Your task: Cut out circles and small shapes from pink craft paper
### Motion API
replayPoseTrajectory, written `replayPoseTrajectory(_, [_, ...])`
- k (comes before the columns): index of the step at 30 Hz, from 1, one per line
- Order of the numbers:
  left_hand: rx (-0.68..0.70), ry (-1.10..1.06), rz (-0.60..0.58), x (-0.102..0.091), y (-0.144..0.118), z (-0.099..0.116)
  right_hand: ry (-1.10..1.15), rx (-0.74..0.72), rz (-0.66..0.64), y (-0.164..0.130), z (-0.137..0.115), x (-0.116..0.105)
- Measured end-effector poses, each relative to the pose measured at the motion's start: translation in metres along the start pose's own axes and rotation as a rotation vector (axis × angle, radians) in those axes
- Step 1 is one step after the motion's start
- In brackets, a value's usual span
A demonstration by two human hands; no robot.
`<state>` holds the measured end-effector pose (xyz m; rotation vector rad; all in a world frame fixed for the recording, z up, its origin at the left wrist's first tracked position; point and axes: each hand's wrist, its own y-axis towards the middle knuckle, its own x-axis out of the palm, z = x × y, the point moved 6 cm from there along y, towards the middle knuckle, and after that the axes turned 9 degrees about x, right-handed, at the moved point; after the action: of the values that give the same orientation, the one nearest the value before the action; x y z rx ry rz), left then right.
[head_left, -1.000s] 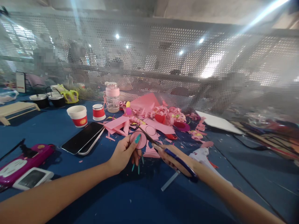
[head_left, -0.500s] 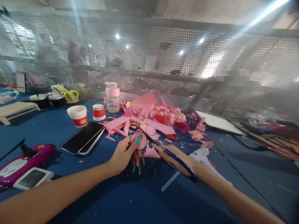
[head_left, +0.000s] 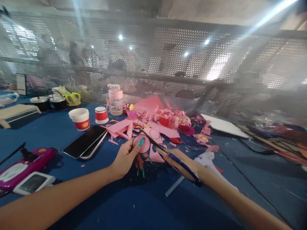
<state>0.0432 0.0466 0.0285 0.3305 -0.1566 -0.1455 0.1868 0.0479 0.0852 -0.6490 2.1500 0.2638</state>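
Observation:
My left hand (head_left: pixel 127 156) pinches a pink paper circle (head_left: pixel 144 146) with a dark outline, the thumb pressed on its face. In my right hand (head_left: pixel 178 159) is a pair of scissors (head_left: pixel 183 165) with blue handles. Their dark blades point up and left, close to the circle's right edge; whether they touch it I cannot tell. Just behind lies a pink paper piece (head_left: pixel 153 134) with a circle drawn on it. A heap of pink paper scraps (head_left: pixel 172 116) spreads beyond both hands.
Left of my hands lie a black phone (head_left: pixel 85 140), paper cups (head_left: pixel 79 117) and a purple power strip (head_left: pixel 35 163). A clear bottle (head_left: pixel 115 100) stands by the perforated metal screen (head_left: pixel 153 57). To the right are a white glue gun (head_left: pixel 208 163) and a white board (head_left: pixel 223 125).
My left hand and the paper circle have shifted slightly left, away from the blades. The scissors stay almost in place.

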Motion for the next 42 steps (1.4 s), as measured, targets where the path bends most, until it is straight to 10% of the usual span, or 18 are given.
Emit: replayPoseTrajectory(42, [0.017,0.099,0.039,-0.002,-0.002,0.002,0.008,0.084,-0.101,0.000,0.010,0.012])
